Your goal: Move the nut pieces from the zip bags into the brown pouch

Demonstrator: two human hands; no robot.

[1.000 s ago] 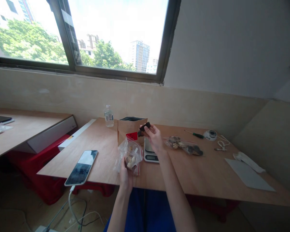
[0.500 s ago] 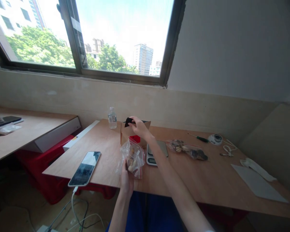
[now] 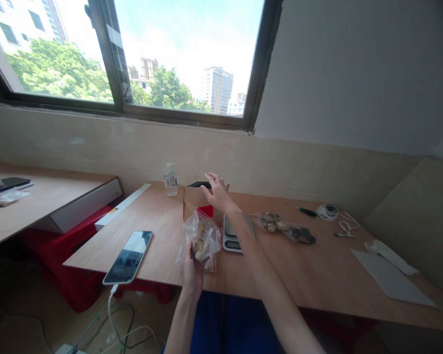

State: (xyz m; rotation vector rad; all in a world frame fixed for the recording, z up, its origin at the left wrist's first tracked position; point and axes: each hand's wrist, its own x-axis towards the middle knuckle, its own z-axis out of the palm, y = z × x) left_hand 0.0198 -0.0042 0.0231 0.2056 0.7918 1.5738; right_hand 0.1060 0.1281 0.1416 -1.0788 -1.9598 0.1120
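Observation:
My left hand is closed around the lower left of a clear zip bag with several pale and brown stones inside. My right hand is open, its fingers spread over the top edge of an upright brown cardboard box with a red patch on its front. Something black shows at the box's rim beside those fingers; its kind is unclear. Below my right forearm, a small digital scale lies partly covered.
To the right lie more bagged stones, a screwdriver, a white dome camera and a grey sheet. A water bottle stands behind, left of the box. A phone with a charging cable overlaps the table's front edge.
My right hand has let go of a black item at the box top and spread its fingers, shifting slightly right. My left hand still holds the bag in the same place.

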